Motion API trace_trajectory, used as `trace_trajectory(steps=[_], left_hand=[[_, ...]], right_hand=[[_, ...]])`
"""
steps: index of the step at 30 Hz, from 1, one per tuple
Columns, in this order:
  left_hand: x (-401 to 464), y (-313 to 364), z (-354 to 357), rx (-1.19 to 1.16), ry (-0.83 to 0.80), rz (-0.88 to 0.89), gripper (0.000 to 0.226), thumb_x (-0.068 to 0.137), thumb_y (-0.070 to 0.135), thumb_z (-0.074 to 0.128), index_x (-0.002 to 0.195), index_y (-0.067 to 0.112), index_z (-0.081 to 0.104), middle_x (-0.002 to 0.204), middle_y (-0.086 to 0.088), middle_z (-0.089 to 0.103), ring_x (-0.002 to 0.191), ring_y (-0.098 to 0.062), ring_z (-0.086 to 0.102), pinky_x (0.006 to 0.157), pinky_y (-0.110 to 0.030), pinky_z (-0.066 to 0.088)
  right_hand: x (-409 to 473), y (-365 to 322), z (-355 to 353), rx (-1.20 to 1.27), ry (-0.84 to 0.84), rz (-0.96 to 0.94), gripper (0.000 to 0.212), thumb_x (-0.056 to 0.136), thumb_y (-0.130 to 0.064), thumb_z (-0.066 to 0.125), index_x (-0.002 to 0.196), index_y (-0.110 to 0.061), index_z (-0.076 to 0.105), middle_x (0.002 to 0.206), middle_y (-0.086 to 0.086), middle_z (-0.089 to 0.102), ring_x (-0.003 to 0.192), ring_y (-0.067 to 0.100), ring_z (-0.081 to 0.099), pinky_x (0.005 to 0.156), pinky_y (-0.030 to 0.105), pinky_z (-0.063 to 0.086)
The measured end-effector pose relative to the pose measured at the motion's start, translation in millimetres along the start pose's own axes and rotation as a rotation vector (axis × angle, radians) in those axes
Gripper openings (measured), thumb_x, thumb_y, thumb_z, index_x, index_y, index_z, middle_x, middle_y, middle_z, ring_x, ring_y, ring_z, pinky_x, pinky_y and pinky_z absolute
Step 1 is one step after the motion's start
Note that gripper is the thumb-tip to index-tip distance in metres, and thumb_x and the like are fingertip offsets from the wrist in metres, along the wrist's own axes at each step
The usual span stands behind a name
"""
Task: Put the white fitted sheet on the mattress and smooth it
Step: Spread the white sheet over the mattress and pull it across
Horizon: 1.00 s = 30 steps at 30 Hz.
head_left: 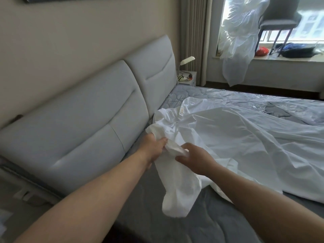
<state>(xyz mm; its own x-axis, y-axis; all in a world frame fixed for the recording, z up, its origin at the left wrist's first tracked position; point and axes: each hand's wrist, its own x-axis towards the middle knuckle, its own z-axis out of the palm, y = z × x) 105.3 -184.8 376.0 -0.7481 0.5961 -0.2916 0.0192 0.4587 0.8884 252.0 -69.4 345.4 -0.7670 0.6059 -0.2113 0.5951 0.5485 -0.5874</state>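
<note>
Sheet (228, 137) (bunched) between both hands.

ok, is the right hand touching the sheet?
Touching. The head view shows the right hand with fingers curled round a bunched fold of the sheet; the left hand grips the same bunch beside it.

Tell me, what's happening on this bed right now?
A person is putting a white fitted sheet on a grey mattress. Both hands grip a bunched edge of it near the padded headboard: the left hand closer to the headboard, the right hand beside it. The sheet lies loose and wrinkled across the bed, with grey mattress still bare at the near side and the far end, so it is not fitted or smoothed yet.
</note>
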Motion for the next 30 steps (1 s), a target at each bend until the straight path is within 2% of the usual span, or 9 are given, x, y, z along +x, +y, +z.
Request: trace_trajectory(steps=[3,6,9,12,14,16,20,26,30], left_hand=[[2,-12,-27,0.136,0.039,-0.023,0.034,0.089,0.035,0.066,0.111,0.010,0.063,0.109,-0.006,0.069,0.095,-0.025,0.067,0.085,-0.041,0.059],[-8,-24,-51,0.465,0.130,-0.031,0.030,0.086,0.028,0.063,0.110,0.012,0.055,0.114,-0.005,0.057,0.103,-0.027,0.060,0.087,-0.036,0.053],[-37,-45,-72,0.402,-0.271,-0.063,0.013,0.086,0.025,0.062,0.097,0.026,0.056,0.096,-0.001,0.064,0.084,-0.017,0.061,0.074,-0.032,0.053],[-57,-79,-95,0.229,-0.578,-0.181,0.054,0.067,0.019,0.070,0.112,0.042,0.049,0.111,-0.001,0.069,0.097,-0.013,0.067,0.077,-0.037,0.053],[-57,-101,-114,0.143,-0.563,-0.137,0.066,0.070,0.019,0.080,0.124,0.040,0.050,0.110,0.003,0.073,0.097,-0.003,0.071,0.071,-0.027,0.055],[-52,-115,-130,0.098,-0.500,-0.065,0.045,0.082,0.006,0.078,0.117,0.029,0.061,0.095,0.008,0.075,0.085,0.006,0.070,0.063,-0.018,0.054],[-43,-144,-170,-0.024,-0.208,-0.084,0.026,0.081,0.002,0.065,0.096,0.020,0.076,0.081,0.005,0.077,0.080,-0.016,0.073,0.067,-0.031,0.060],[-41,-170,-237,-0.254,0.094,-0.196,0.024,0.079,-0.003,0.048,0.076,0.013,0.066,0.054,0.005,0.058,0.051,-0.014,0.055,0.052,-0.025,0.043],[-45,-178,-291,-0.462,0.193,-0.125,0.035,0.081,-0.010,0.043,0.064,0.012,0.065,0.054,-0.004,0.054,0.051,-0.020,0.053,0.048,-0.027,0.045]], right_hand=[[-4,-29,17,-0.002,-0.016,0.035,0.037,0.102,-0.046,0.051,0.115,-0.012,0.062,0.111,0.006,0.065,0.105,0.028,0.062,0.079,0.031,0.039],[-10,-68,45,0.448,-0.089,0.179,0.032,0.100,-0.036,0.050,0.105,-0.009,0.066,0.105,0.011,0.066,0.099,0.029,0.063,0.080,0.037,0.047],[-9,-104,79,0.730,-0.097,0.290,0.021,0.097,-0.025,0.050,0.097,-0.009,0.064,0.091,0.010,0.063,0.082,0.026,0.063,0.071,0.035,0.051],[-13,-138,107,0.912,-0.129,0.395,0.009,0.097,-0.019,0.052,0.098,-0.011,0.057,0.084,0.008,0.056,0.070,0.022,0.056,0.063,0.030,0.048],[-13,-156,125,0.925,-0.139,0.411,0.014,0.098,-0.018,0.052,0.087,-0.011,0.056,0.080,0.011,0.058,0.072,0.027,0.056,0.065,0.032,0.046],[-12,-174,137,0.956,-0.171,0.360,0.023,0.100,-0.015,0.052,0.078,-0.009,0.054,0.064,0.009,0.059,0.059,0.023,0.055,0.057,0.030,0.041],[-5,-206,161,1.007,-0.320,0.275,0.018,0.099,-0.028,0.058,0.100,-0.012,0.068,0.084,0.004,0.071,0.083,0.020,0.068,0.080,0.038,0.054],[5,-206,201,0.602,-0.479,0.074,0.038,0.078,-0.017,0.058,0.114,-0.022,0.070,0.116,0.004,0.066,0.089,0.013,0.061,0.073,0.025,0.051],[6,-177,242,-0.117,-0.654,-0.140,0.057,0.074,-0.027,0.062,0.130,-0.034,0.051,0.129,-0.004,0.055,0.113,0.018,0.055,0.099,0.038,0.048]])
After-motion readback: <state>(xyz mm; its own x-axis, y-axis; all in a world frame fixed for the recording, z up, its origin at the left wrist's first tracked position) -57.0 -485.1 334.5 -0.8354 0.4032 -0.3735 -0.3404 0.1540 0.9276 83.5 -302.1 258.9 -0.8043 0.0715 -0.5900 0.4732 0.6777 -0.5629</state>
